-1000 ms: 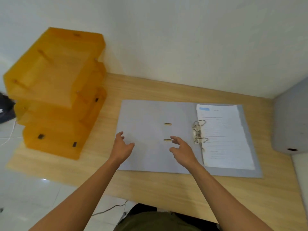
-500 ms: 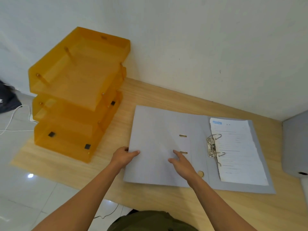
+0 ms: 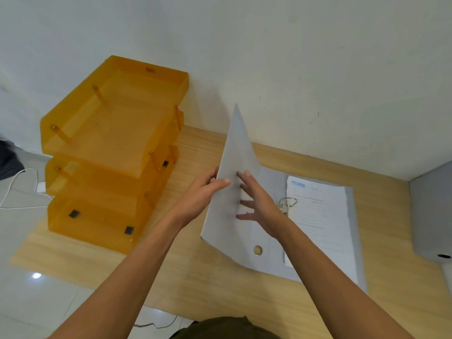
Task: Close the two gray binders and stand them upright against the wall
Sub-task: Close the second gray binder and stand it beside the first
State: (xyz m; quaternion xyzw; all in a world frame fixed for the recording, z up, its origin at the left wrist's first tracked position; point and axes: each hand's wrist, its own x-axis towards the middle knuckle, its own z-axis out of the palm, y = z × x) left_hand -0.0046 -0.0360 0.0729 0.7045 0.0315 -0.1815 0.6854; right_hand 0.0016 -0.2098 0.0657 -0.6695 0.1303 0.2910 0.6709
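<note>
An open gray binder [image 3: 266, 258] lies on the wooden desk, its left cover [image 3: 234, 152] lifted almost upright. My left hand [image 3: 208, 192] grips the cover's left edge, thumb in front and fingers behind. My right hand [image 3: 259, 206] rests flat with spread fingers against the cover's inner face. White printed pages [image 3: 320, 221] lie on the binder's right half beside the metal ring clip [image 3: 286, 204]. A second gray binder [image 3: 433, 211] stands shut at the desk's right edge by the wall.
A three-tier orange plastic paper tray [image 3: 110, 152] stands on the left of the desk [image 3: 220, 289] against the white wall [image 3: 293, 69]. White cables [image 3: 19, 189] lie on the tiled floor at left.
My left hand took hold of the cover's left edge and raised it from flat to nearly upright. My right hand moved up with it along the inner face. The camera shifted left.
</note>
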